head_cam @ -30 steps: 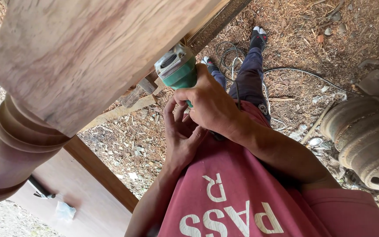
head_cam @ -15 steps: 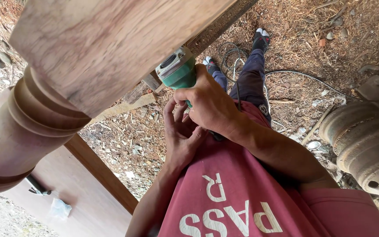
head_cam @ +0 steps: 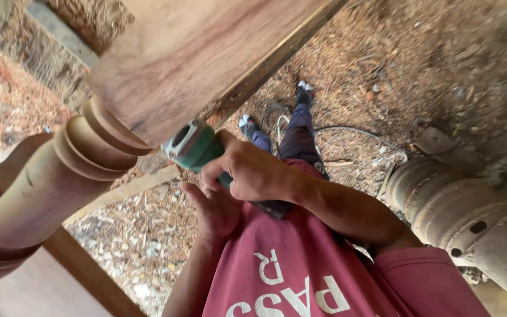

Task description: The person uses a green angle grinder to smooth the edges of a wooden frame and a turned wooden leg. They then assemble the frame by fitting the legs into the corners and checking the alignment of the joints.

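Note:
My right hand [head_cam: 253, 173] is wrapped around the body of a green hand-held power tool [head_cam: 193, 145], gripping it from above. My left hand [head_cam: 212, 211] cups the tool from below, fingers curled against it. The tool's round head points at the lower edge of a large square wooden block [head_cam: 195, 58]. That block continues into a turned wooden column with rounded rings [head_cam: 48, 188] at the left. My red shirt [head_cam: 300, 276] fills the bottom of the view, with my legs and shoes [head_cam: 297, 117] beyond it.
A second turned, dusty column [head_cam: 470, 217] lies at the right. A cable [head_cam: 347, 132] loops over ground covered in wood chips [head_cam: 441, 58]. A flat brown board with a raised edge [head_cam: 89, 270] runs along the lower left.
The tool and both hands have shifted down and left in the view. The wooden block and column now sit further right and fill more of the frame. Both hands keep their hold.

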